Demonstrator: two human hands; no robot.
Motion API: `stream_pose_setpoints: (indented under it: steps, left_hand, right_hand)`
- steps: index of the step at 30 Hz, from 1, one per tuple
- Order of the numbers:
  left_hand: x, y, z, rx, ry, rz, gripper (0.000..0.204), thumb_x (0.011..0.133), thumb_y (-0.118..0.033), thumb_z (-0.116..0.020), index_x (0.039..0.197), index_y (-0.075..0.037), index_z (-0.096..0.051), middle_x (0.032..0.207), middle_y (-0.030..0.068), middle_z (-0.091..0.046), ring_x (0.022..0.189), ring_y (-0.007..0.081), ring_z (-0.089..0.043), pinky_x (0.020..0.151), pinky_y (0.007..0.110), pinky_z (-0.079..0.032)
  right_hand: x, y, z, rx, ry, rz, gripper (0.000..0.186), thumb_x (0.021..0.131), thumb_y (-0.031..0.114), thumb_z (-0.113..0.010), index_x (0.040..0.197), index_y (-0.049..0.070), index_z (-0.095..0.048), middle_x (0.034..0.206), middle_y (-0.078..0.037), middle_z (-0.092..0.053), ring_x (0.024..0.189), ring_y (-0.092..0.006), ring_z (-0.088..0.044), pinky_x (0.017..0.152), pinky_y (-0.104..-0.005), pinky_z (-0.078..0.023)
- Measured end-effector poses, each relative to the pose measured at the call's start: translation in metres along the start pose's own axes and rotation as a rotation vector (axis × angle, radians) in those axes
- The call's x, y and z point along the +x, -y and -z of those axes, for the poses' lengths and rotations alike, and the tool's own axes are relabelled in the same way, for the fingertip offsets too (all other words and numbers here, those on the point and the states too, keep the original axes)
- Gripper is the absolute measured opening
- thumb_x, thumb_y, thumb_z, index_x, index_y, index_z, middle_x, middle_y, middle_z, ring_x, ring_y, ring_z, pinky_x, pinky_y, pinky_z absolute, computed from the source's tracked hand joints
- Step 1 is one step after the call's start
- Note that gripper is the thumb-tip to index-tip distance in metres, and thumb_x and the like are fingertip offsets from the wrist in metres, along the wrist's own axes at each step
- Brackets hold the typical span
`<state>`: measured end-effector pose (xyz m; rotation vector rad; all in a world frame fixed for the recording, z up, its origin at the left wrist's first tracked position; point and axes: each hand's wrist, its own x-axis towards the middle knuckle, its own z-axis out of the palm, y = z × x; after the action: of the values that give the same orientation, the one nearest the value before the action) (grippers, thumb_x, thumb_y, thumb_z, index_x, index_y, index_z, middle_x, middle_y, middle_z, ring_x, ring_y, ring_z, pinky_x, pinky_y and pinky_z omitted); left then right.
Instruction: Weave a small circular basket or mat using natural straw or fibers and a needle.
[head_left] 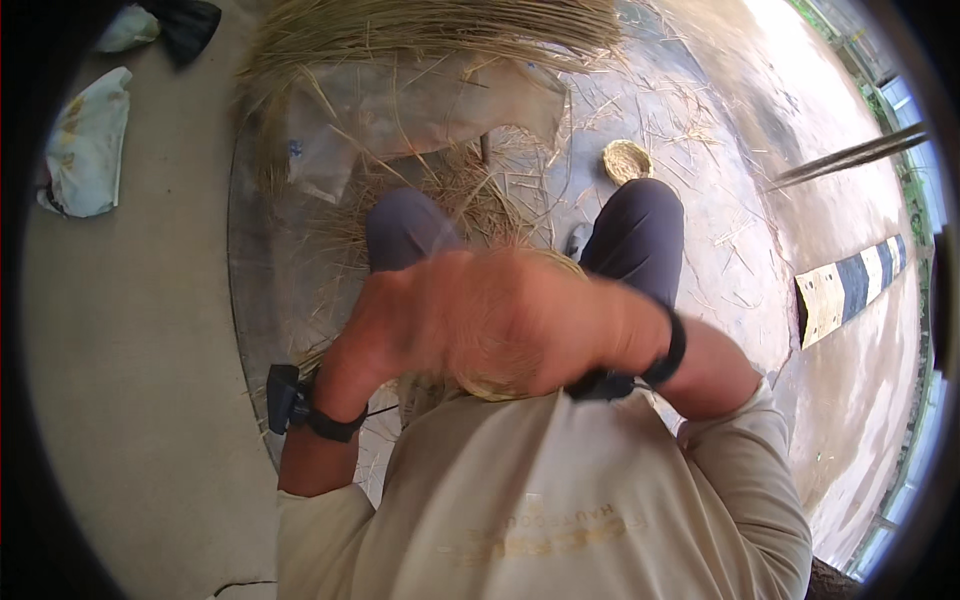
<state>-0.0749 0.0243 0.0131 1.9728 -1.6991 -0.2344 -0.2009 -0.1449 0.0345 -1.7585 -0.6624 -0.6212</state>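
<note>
My left hand (395, 315) and my right hand (560, 320) are blurred by motion and overlap in front of my lap. A round, pale straw piece (485, 385) shows partly behind and below them, mostly hidden by the fingers. Whether either hand grips it is too smeared to make out. Both wrists wear dark straps with devices. My knees (640, 225) stand bent on either side, and loose straw (480, 205) lies on the mat between them.
A long straw bundle (430, 30) lies on crumpled plastic (420, 105) ahead. A small woven straw basket (627, 162) is beyond my right knee. Bags (85, 145) lie on the left floor. A striped board (850, 287) and a pole (845, 155) are at the right.
</note>
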Motion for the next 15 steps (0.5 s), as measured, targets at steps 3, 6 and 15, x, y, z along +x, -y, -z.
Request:
stream_pose_setpoints:
  steps: [3,6,15]
  left_hand:
    - [-0.005,0.006,-0.002,-0.119,-0.014,0.057,0.035,0.096,-0.008,-0.065,0.13,-0.001,-0.065,0.096,0.0252,-0.073,0.085,0.0446,-0.074,0.07,0.049,-0.058]
    - [-0.01,0.01,0.0,-0.18,0.01,0.119,0.036,0.096,-0.012,-0.068,0.13,0.0,-0.065,0.091,0.0251,-0.073,0.086,0.0442,-0.075,0.071,0.047,-0.058]
    - [0.003,0.0,-0.009,-0.138,0.062,0.343,0.028,0.095,-0.02,-0.074,0.116,-0.001,-0.07,0.093,0.0229,-0.076,0.084,0.0385,-0.077,0.071,0.042,-0.059]
  right_hand:
    - [-0.033,0.013,-0.037,-0.115,0.27,-0.037,0.02,0.093,0.011,-0.073,0.107,-0.003,-0.071,0.105,-0.018,-0.072,0.096,-0.0366,-0.07,0.088,-0.0463,-0.057]
    - [-0.05,0.005,-0.045,0.017,0.241,-0.165,0.019,0.095,0.012,-0.069,0.106,-0.004,-0.071,0.104,-0.021,-0.072,0.1,-0.0398,-0.069,0.091,-0.0475,-0.057]
    - [-0.055,0.014,-0.022,-0.102,0.283,-0.211,0.018,0.095,0.008,-0.07,0.109,-0.004,-0.069,0.129,-0.022,-0.068,0.121,-0.0408,-0.065,0.103,-0.0471,-0.053]
